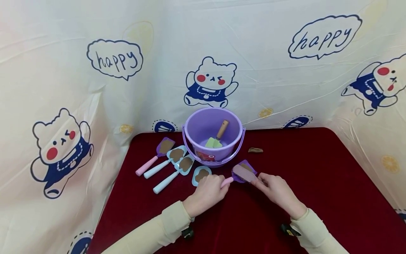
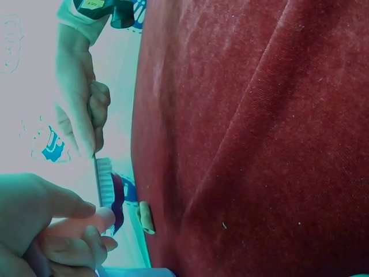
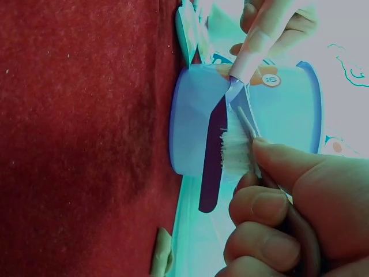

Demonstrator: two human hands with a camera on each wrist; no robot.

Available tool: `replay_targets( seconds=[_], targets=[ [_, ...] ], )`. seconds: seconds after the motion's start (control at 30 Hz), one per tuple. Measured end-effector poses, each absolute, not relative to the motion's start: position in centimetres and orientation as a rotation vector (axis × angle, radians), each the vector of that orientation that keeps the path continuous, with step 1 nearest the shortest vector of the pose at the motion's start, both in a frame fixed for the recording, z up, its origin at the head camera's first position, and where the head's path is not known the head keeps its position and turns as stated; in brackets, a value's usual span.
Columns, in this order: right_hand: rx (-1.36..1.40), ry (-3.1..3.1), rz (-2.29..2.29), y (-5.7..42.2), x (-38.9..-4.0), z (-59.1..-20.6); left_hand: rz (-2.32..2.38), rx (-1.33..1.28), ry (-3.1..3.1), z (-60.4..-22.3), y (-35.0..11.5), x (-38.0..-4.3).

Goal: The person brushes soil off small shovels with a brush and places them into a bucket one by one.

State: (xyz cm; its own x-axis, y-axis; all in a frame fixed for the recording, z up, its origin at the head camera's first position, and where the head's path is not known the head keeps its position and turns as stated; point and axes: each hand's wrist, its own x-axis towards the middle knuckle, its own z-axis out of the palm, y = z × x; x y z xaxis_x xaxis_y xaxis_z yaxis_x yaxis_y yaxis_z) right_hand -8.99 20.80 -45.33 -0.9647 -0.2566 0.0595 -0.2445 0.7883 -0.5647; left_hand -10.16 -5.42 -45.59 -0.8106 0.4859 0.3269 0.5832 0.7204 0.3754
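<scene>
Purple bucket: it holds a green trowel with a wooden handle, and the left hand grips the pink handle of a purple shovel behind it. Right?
Not quite. The left hand holds the purple shovel in front of the purple bucket, nearer the person, as the head view shows. The green trowel is inside.

Three soiled shovels [image 1: 168,158] lie beside a purple bucket [image 1: 213,141] (trowel [image 1: 217,135] inside).

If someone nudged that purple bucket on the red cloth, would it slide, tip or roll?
The purple bucket looks like thin plastic holding only a small trowel, so it is probably light. It stands upright on a broad base, so rolling seems unlikely. The red cloth looks velvety, so a high push might tip it rather than slide it.
</scene>
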Motion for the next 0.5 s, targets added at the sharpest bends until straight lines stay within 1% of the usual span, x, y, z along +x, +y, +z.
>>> replay_targets(
  seconds=[0.5],
  targets=[
    [-0.364, 3.091, -0.908, 20.13, -8.62, -45.0, -0.684, -0.874, -2.673, -45.31, -5.5, -10.33]
  ],
)
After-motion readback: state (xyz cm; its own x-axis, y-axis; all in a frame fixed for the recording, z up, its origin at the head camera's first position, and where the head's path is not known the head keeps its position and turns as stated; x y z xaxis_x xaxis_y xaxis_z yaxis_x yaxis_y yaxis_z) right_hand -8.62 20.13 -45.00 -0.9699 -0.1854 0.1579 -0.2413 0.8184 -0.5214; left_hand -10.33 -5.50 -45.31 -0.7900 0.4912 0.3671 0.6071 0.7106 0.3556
